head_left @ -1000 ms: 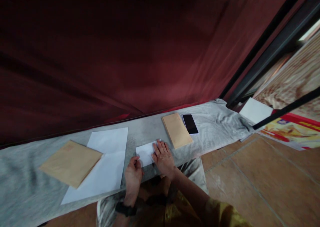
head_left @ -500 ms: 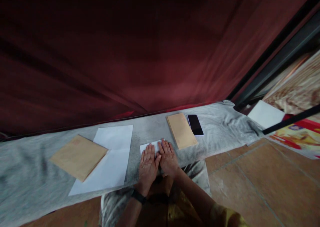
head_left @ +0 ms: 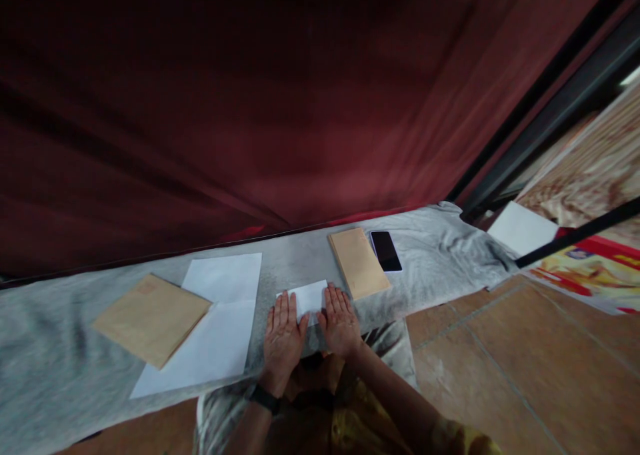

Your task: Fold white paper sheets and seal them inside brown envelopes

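Note:
A small folded white paper (head_left: 309, 299) lies flat on the grey cloth in front of me. My left hand (head_left: 285, 331) rests palm down on its left end, fingers stretched out; a dark band circles that wrist. On the right end of the paper lies my right hand (head_left: 341, 320), also flat with fingers extended. Between the two hands the middle of the paper shows. Just right of my right hand is a stack of brown envelopes (head_left: 359, 263).
A black-screened phone (head_left: 386, 251) lies beside the envelopes. Leftward, more brown envelopes (head_left: 153, 319) partly cover large white sheets (head_left: 220, 335). The grey cloth (head_left: 427, 258) covers a narrow surface against a dark red curtain (head_left: 300, 141). A white box-like object (head_left: 523, 228) stands at right.
My hands have slid apart, the left one moving left and the right one slightly right, uncovering the middle of the folded paper. The view has shifted a little.

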A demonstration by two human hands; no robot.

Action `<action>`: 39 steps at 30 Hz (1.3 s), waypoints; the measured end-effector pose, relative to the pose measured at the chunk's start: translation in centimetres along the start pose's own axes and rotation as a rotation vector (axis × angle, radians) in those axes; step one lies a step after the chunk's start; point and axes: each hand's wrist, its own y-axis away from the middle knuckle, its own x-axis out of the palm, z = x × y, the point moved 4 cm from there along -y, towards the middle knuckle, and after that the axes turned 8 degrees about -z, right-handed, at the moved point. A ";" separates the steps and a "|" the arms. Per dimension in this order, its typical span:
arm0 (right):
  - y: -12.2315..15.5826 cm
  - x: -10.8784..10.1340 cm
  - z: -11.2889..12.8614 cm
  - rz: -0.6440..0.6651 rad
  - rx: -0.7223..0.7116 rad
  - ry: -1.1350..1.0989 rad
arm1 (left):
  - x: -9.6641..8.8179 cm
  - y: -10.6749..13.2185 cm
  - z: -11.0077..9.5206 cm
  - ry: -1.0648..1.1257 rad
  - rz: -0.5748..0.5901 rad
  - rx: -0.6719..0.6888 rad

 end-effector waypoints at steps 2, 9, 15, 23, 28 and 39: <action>-0.3 -0.3 0.5 -0.013 0.019 0.007 | 0.0 0.0 0.0 -0.012 0.005 0.019; -1.6 0.2 3.2 0.067 -0.109 -0.116 | 0.2 0.2 0.4 -0.015 0.053 0.058; -0.7 0.5 0.9 0.015 -0.084 -0.053 | 0.3 0.2 0.4 -0.016 0.014 0.028; -0.3 0.1 0.5 0.012 -0.056 -0.022 | -0.7 0.1 0.9 -0.033 -0.033 -0.073; -0.2 0.1 0.4 0.021 -0.066 -0.025 | -0.8 1.6 -2.1 0.052 0.005 0.097; -0.5 -0.2 0.4 0.003 -0.071 -0.054 | -1.7 5.2 -1.4 0.000 0.056 0.198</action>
